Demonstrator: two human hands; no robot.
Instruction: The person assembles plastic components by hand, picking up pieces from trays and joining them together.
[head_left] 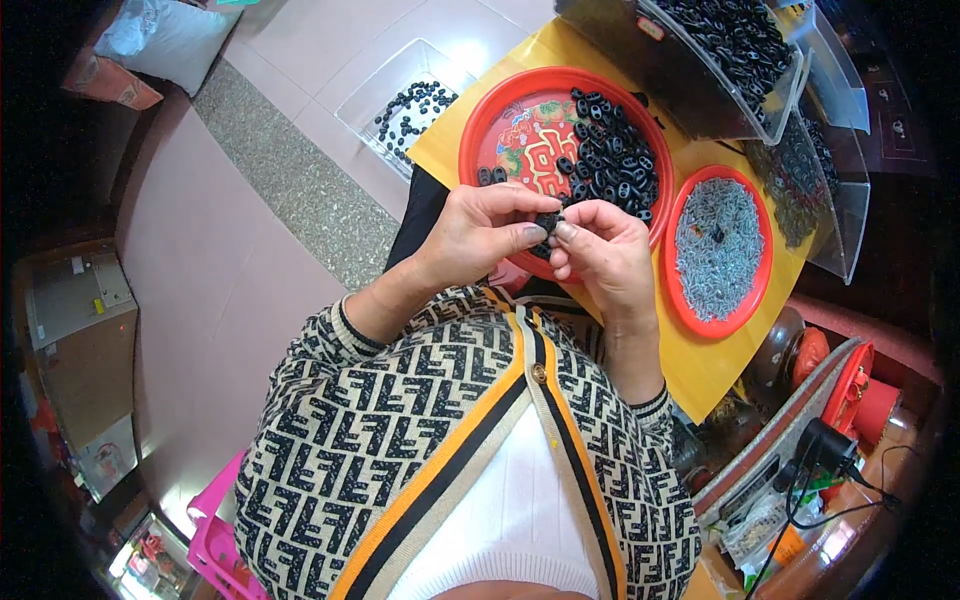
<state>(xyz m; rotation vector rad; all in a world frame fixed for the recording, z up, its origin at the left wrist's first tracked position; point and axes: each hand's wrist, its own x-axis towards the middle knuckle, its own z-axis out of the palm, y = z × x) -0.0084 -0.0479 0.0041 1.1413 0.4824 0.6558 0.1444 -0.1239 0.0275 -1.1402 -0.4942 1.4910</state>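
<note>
Left hand (480, 232) and right hand (598, 247) pinch black ring (547, 221) between fingertips

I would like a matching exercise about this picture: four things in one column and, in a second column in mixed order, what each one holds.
Things:
1. large red plate
2. small red plate
3. clear tray on the floor
4. both hands, left hand and right hand

Contents:
A. small silver metal pieces
B. a few scattered black pieces
C. one small black part pinched between the fingertips
D. a heap of black rings

Pairs: 1-D, 2-A, 3-B, 4-C
</note>
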